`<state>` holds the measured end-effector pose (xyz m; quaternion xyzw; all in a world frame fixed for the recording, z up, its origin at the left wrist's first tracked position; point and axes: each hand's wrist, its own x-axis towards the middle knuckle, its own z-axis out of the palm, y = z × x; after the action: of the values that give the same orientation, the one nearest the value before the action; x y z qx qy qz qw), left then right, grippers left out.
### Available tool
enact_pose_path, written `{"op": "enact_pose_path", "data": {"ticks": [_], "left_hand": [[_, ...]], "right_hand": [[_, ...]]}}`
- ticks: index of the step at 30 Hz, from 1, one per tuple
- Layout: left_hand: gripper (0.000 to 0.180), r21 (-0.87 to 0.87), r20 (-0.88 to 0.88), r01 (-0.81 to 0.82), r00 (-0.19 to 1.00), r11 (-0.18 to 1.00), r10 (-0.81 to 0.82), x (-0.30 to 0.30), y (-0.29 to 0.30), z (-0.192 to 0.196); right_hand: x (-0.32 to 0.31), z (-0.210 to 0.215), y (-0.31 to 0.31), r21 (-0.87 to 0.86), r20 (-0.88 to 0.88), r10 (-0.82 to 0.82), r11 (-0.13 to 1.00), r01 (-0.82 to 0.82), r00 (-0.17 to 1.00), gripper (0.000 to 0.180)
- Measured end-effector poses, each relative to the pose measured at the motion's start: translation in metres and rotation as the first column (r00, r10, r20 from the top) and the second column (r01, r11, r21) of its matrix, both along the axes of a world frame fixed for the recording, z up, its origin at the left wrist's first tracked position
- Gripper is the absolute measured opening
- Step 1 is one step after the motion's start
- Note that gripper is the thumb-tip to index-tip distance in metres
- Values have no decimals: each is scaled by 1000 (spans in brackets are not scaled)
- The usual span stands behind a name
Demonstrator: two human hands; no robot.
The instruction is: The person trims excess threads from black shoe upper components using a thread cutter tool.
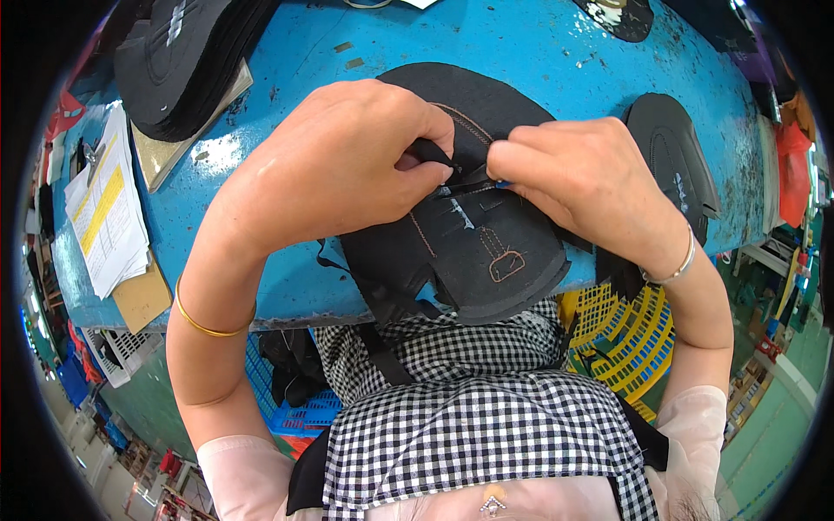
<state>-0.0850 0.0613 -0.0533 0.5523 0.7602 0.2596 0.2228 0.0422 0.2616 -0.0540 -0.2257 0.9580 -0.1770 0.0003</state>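
Right at the middle of the blue worktable [304, 282], near the edge closest to the person, there's this black stitched piece [486, 227], kind of a rounded, layered thing with orange-brown stitching on it, including a little looped outline toward the near end. The left hand [356, 156] has thumb and index finger pinched on a black strip [427, 153] standing up off the piece. The right hand [578, 169] is just across from it, fingers curled in, with a small blue bit [501, 184] at the tips; honestly can't tell what those fingers are gripping, if anything, since they hide it. Some black straps [382, 295] trail off the left side. Further out, more flat black pieces [673, 156] lie to the right, and a thick black stack [187, 65] sits upper left, partly over a gold-coloured board [165, 156]. Below that, some papers [109, 213] with yellow marking lie by the table's left end, over brown cardboard [142, 295]. Under the table edge you've got a yellow basket [630, 334] on the right and a blue basket [300, 417] on the left, either side of the person's black-and-white checked apron [478, 425].
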Motion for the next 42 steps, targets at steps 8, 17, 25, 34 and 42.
{"op": "enact_pose_path", "data": {"ticks": [8,17,25,34,42], "left_hand": [[14,-7,13,61,998,998,-61,-2,-6,-2],[12,11,179,-171,970,985,166,0,-14,4],[12,232,176,119,971,965,-162,80,23,45],[12,73,-181,407,903,910,-389,152,94,-32],[10,-18,-242,444,868,896,-434,152,102,-18]], "right_hand": [[-15,3,6,-54,105,-23,998,28,994,27],[-7,21,29,-225,195,-223,938,265,955,27],[93,38,138,-326,309,-780,451,831,544,22],[67,-39,79,114,-340,-543,787,607,768,17],[48,-45,181,164,-522,-712,456,875,469,24]]}}
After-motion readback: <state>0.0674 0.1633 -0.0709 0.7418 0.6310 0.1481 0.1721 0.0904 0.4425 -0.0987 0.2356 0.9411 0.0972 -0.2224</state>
